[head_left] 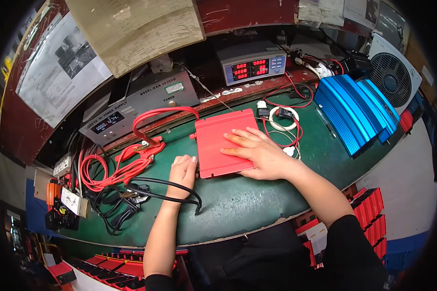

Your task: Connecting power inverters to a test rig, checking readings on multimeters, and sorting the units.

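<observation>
Black sleeve [352, 252] is occupying lwr R, nearest the camera; bare forearms are extending fwd over green bench mat [238, 208]. R hand [264, 153] is lying open, palm down, fingers spread on top of red metal case [211, 140]. L hand [182, 172] is curling its fingers just beside the case's near L corner; whether it is gripping anything, cannot tell. The case itself is resting on the mat, approx. mid-bench, btwn the hands and the instruments at the back.

Black cable [155, 180] is crossing L wrist, w/ its tangle lying farther L. Thick red cable [165, 111] is arching from the case's far L corner twd red clamps [143, 154]; thin red lead coil [90, 172] is lying L of these. To the R of the case, black plug [285, 113] is sitting by white cable coil [283, 128].

Back row, L to R: grey DC pwr supply [143, 99] is showing a lit display; digital pwr meter [255, 68] is showing red digits; blue finned housing [347, 114] is standing near grey fan unit [393, 75]. Paper sheets, incl. yellowish sheet [136, 31], are hanging above. Below bench level, more red cases [371, 218] are lying in stacks, lwr R.
</observation>
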`<act>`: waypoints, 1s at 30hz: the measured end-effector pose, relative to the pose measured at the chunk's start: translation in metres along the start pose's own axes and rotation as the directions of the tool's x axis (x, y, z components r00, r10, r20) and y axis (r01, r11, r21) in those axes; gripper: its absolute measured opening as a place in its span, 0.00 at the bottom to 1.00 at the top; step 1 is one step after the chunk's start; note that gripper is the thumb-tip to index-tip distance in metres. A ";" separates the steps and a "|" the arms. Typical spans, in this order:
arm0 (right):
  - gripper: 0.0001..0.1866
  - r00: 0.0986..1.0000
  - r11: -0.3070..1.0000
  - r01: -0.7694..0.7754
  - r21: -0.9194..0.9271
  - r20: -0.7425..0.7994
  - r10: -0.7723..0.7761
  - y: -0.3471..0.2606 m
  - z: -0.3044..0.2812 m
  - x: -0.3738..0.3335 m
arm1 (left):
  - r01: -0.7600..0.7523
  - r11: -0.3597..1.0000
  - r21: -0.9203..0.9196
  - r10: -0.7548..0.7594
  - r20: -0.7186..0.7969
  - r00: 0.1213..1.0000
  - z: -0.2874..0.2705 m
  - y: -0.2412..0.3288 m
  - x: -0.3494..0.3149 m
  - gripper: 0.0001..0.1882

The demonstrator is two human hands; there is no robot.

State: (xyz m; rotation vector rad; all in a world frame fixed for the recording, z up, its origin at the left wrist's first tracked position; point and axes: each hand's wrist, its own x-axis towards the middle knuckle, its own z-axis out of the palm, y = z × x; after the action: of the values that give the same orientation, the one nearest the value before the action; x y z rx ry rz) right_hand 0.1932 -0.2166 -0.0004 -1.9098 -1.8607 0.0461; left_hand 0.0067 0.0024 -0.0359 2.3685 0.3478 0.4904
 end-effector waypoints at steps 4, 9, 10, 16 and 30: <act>0.37 1.000 1.000 -0.005 0.003 0.006 0.005 0.000 0.001 0.000 | -0.105 0.993 -0.058 0.103 -0.035 0.994 0.002 -0.005 -0.006 0.15; 0.37 1.000 1.000 -0.005 -0.009 0.011 0.005 -0.002 0.000 0.000 | -0.049 0.983 -0.179 0.033 -0.089 0.995 0.004 -0.003 0.000 0.14; 0.37 1.000 1.000 0.000 -0.010 0.013 0.001 -0.002 -0.001 -0.001 | -0.048 0.983 -0.179 0.031 -0.094 0.995 0.005 -0.003 -0.001 0.14; 0.37 1.000 1.000 -0.004 -0.003 0.018 0.004 -0.004 -0.002 -0.001 | 0.052 0.986 -0.159 -0.061 -0.054 0.997 0.005 -0.009 0.000 0.14; 0.37 0.998 0.999 0.038 -0.008 0.041 -0.038 -0.005 -0.006 0.004 | -0.102 0.979 -0.177 0.124 0.121 0.985 -0.007 -0.010 0.003 0.20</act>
State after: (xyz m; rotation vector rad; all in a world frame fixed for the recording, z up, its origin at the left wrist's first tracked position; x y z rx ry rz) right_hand 0.1908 -0.2151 0.0079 -1.8919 -1.9257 0.0654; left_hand 0.0048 0.0145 -0.0367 2.2480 0.1064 0.3969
